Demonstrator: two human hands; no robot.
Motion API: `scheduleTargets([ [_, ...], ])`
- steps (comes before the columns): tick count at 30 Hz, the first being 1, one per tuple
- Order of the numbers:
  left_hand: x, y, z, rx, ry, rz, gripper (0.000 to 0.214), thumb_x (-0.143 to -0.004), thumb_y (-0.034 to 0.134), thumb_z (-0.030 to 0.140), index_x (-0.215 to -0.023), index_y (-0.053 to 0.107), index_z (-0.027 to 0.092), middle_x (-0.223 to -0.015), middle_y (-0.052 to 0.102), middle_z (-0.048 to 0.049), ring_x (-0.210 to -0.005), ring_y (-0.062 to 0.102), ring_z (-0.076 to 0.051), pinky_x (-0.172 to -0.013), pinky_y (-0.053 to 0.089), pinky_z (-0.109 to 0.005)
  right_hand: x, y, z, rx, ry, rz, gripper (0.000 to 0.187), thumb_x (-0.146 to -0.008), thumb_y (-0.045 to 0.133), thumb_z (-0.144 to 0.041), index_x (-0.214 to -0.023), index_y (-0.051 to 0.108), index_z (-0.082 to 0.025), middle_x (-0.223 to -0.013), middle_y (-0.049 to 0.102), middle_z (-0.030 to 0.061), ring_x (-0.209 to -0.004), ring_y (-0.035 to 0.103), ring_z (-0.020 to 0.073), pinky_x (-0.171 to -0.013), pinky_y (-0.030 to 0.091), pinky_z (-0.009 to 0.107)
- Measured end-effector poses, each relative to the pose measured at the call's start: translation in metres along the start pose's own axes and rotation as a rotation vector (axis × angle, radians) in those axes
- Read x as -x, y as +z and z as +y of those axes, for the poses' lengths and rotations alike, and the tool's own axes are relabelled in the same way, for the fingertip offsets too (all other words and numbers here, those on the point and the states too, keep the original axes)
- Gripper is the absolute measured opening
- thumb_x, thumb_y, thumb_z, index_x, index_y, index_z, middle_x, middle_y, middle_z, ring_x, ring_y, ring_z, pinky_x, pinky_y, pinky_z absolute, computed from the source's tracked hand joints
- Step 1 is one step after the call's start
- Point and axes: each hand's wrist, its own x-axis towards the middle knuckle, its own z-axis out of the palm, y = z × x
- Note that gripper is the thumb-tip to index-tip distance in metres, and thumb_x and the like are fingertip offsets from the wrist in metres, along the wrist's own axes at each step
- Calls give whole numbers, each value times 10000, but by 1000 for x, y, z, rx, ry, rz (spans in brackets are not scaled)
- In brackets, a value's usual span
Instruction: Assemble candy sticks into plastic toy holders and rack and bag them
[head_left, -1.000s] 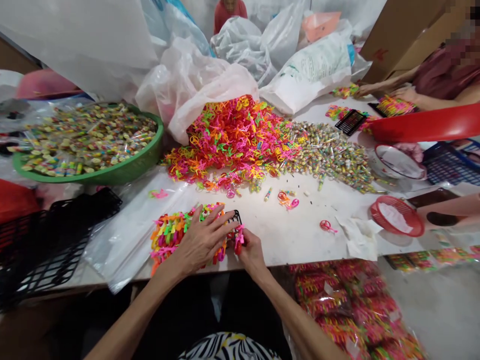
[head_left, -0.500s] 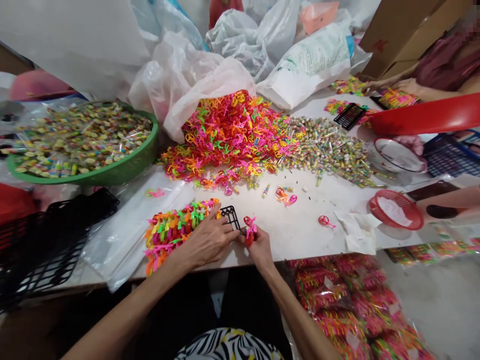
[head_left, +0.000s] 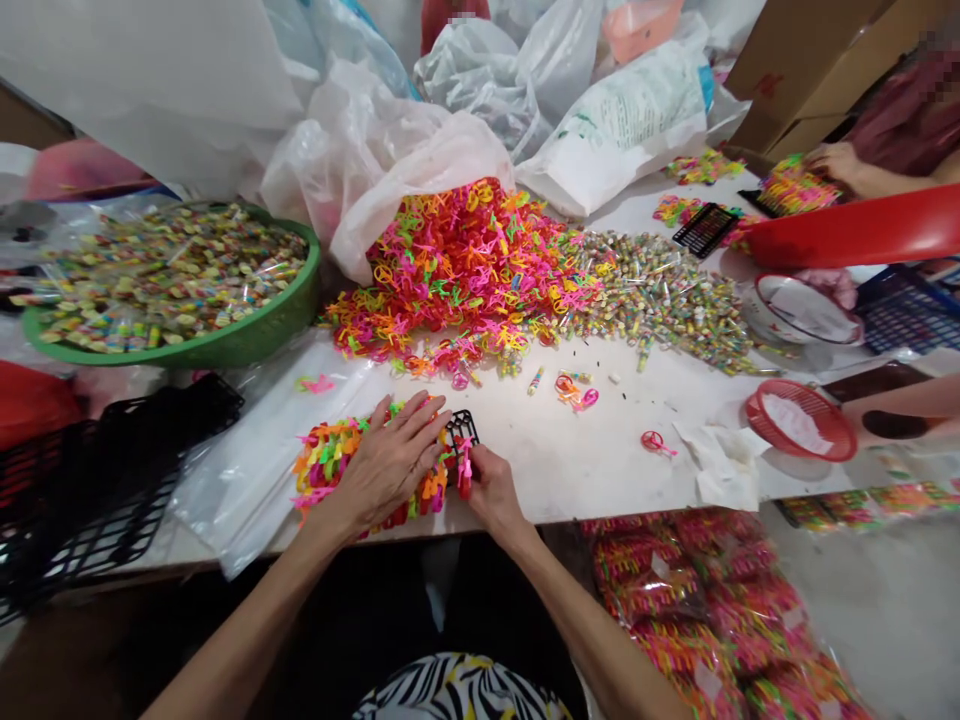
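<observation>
My left hand (head_left: 390,462) lies flat with fingers spread on a row of neon plastic toys (head_left: 330,458) set in a black plastic grid rack (head_left: 463,428) at the table's near edge. My right hand (head_left: 489,492) is closed in a pinch on a pink and red toy piece (head_left: 464,472), held against the rack's right end. A big heap of loose neon toys (head_left: 465,270) lies behind, spilling out of a clear bag (head_left: 375,170).
A green basin (head_left: 247,335) of wrapped candies stands at the left, a candy heap (head_left: 660,300) at the right. Black racks (head_left: 97,480) lie at the far left. Red trays (head_left: 799,420), a co-worker's hand (head_left: 832,160) and packed bags (head_left: 697,600) are to the right.
My left hand went from gripping the rack's edge to lying flat on the filled row. My right hand moved the pink piece left, up against the rack.
</observation>
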Motion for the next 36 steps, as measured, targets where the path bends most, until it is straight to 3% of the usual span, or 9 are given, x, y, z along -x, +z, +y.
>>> scheduleTargets([
  [7, 0, -1, 1, 4, -19, 4, 417, -903, 295, 294, -1286, 419, 186, -1364, 426, -55, -1299, 290, -226, -1053, 187, -495, -2, -9, -2, 343, -121, -109, 98, -719, 462, -130, -655, 516, -180, -640, 531, -1, -569, 476, 120, -542, 341, 208],
  [13, -4, -6, 10, -10, -45, 9, 457, -857, 376, 435, -1267, 452, 249, -1356, 433, -77, -1283, 302, -301, -1017, 201, -570, 0, 0, -18, 693, -126, -210, 183, -704, 471, -86, -828, 575, -171, -808, 599, 47, -631, 538, 144, -543, 341, 225],
  [18, -3, -11, 15, -32, -126, 59, 404, -872, 352, 397, -1223, 499, 263, -1377, 407, -60, -1288, 295, -296, -1002, 239, -539, -3, -13, -9, 442, -78, -226, 229, -702, 479, -60, -829, 633, -173, -763, 595, 22, -651, 569, 129, -588, 401, 214],
  [21, 0, -11, 7, -66, -213, 119, 408, -871, 359, 389, -1240, 478, 263, -1408, 352, -73, -1297, 273, -313, -988, 213, -584, -25, -33, -3, 370, -54, -168, 272, -706, 494, -84, -926, 636, -159, -796, 607, 26, -655, 581, 127, -616, 432, 221],
  [24, 1, -8, -1, -63, -255, 98, 478, -868, 342, 426, -1290, 421, 215, -1368, 409, -108, -1268, 321, -326, -961, 251, -594, -71, -42, -11, 630, -48, -36, 273, -778, 464, -153, -1010, 608, -145, -903, 619, 73, -787, 591, 169, -713, 430, 266],
  [27, 3, -5, -3, -35, -227, 37, 524, -874, 314, 439, -1323, 371, 176, -1338, 453, -98, -1241, 361, -309, -947, 318, -531, -117, -33, -24, 915, 11, -75, 254, -816, 433, -169, -998, 611, -160, -1003, 614, 116, -917, 577, 218, -746, 409, 300],
  [29, 7, -4, -2, -26, -191, 25, 525, -872, 322, 441, -1324, 369, 178, -1340, 454, -82, -1248, 350, -292, -966, 316, -492, -134, -27, -29, 985, 61, -125, 218, -811, 442, -173, -919, 631, -159, -976, 628, 131, -891, 592, 239, -703, 407, 306],
  [32, 14, -5, 2, -19, -155, 29, 518, -865, 349, 446, -1323, 367, 205, -1350, 444, -57, -1264, 327, -275, -994, 292, -464, -130, -33, -26, 993, 96, -129, 201, -807, 466, -248, -845, 636, -147, -867, 648, 137, -821, 609, 256, -647, 399, 303],
  [36, 16, -6, 3, -17, -150, 22, 516, -863, 358, 445, -1322, 366, 208, -1347, 448, -51, -1271, 316, -274, -995, 287, -458, -95, -61, -14, 903, 100, -35, 152, -747, 496, -212, -839, 602, -155, -832, 642, 94, -780, 592, 217, -619, 378, 270],
])
